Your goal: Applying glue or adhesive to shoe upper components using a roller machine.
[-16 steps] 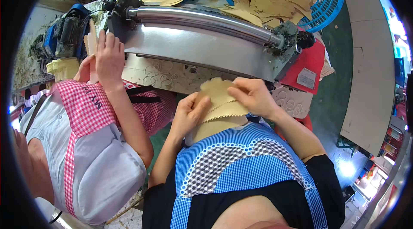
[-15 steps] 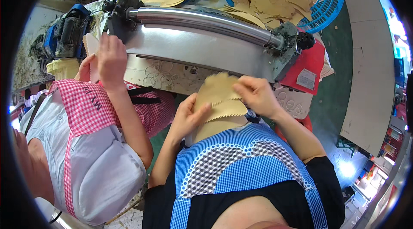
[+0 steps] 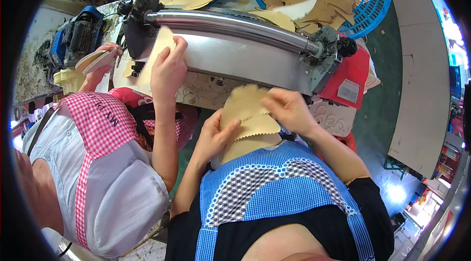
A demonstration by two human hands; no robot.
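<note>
Presently, the left hand [image 3: 212, 138] pinches the overlapping tan pieces [image 3: 256, 126] beside the blue apron [image 3: 287, 195]; the right hand [image 3: 293, 113] curls at their far right edge, its grip unclear. Beyond, 2 blue baskets [image 3: 377, 3] hold more.

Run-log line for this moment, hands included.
left hand: gripping tan scalloped pieces | right hand: at their upper right edge, blurred | beyond: metal roller, blue baskets
</note>
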